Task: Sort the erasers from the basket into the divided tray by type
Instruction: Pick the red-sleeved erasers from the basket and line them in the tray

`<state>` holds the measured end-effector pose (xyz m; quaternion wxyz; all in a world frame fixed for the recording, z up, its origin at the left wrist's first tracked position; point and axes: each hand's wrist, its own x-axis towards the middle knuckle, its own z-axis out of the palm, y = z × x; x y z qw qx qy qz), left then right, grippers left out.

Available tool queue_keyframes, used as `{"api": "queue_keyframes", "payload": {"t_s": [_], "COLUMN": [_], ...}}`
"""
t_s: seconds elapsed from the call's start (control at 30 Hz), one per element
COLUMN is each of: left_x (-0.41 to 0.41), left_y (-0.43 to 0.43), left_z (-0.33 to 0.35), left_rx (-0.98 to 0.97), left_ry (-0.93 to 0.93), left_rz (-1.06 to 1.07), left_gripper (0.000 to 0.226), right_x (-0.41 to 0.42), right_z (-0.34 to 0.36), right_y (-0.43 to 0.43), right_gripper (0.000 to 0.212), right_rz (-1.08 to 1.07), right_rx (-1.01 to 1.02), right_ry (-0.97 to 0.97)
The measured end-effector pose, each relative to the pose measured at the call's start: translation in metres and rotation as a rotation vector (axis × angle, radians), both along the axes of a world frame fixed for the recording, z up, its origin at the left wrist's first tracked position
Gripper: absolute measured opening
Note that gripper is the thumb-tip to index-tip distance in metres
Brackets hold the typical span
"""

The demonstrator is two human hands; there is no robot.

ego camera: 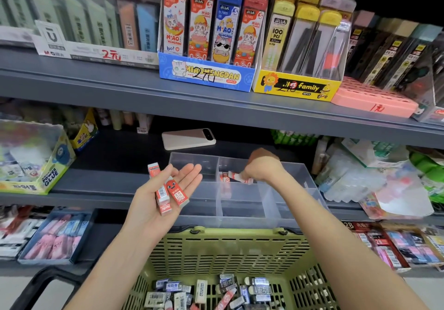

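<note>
left grip flat and released, loose red 2B erasers lying on its palm, centre frame | right grip pinching one red eraser over the upper-middle compartment of the divided tray | basket at bottom holds mixed erasers | risk: palm tilts, stack slides off onto shelf

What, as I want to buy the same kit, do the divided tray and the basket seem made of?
Divided tray: apparently hard clear plastic with a glossy finish; the red erasers inside show through its walls. Basket: seemingly moulded opaque plastic, olive-green with a dull sheen; regular slots pierce its walls.
</note>
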<state>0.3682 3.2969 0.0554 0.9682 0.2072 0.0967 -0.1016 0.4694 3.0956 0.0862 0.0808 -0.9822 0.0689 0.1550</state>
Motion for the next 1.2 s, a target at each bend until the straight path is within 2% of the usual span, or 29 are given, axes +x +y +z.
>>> {"api": "queue_keyframes", "payload": {"t_s": [0.2,0.37,0.47,0.77,0.83,0.87,0.93,1.0,1.03,1.07,1.2], "left_x": [0.000,0.002,0.002,0.001,0.001,0.001,0.001,0.000,0.000,-0.001,-0.005], "left_y": [-0.001,0.000,-0.001,-0.001,0.000,0.000,0.000,0.000,-0.001,-0.002,-0.003], "left_z": [0.001,-0.001,-0.002,0.000,0.000,0.000,-0.001,-0.001,0.000,0.000,0.003], "left_rx": [0.001,0.001,0.003,-0.002,-0.016,-0.021,-0.026,-0.001,0.026,0.056,0.108], "left_ry": [-0.002,-0.006,-0.001,-0.004,-0.002,-0.003,-0.008,-0.029,-0.041,-0.056,-0.092], "left_rz": [-0.002,-0.009,-0.009,-0.009,-0.007,-0.007,-0.008,-0.014,-0.020,-0.026,-0.023], "left_gripper": [0.006,0.009,0.008,0.009,0.011,0.012,0.013,0.014,0.014,0.015,0.019], "right_x": [0.006,0.002,0.002,0.006,-0.004,-0.013,-0.042,-0.074,-0.087,-0.096,-0.105], "right_z": [-0.011,-0.011,-0.012,-0.027,-0.020,-0.016,-0.006,0.003,0.005,0.003,-0.007], "right_y": [-0.002,-0.010,-0.004,0.005,0.005,0.008,0.020,0.039,0.049,0.058,0.076], "right_gripper": [0.019,0.024,0.024,0.015,0.019,0.019,0.016,0.020,0.016,0.011,0.018], "right_rz": [-0.092,-0.165,-0.150,0.007,0.031,0.054,0.114,0.215,0.267,0.305,0.336], "right_rx": [0.047,0.035,-0.035,0.052,0.024,0.059,0.341,0.662,0.739,0.769,0.774], "right_ry": [0.041,-0.033,-0.024,0.057,-0.069,-0.197,-0.403,-0.404,-0.363,-0.326,-0.323]}}
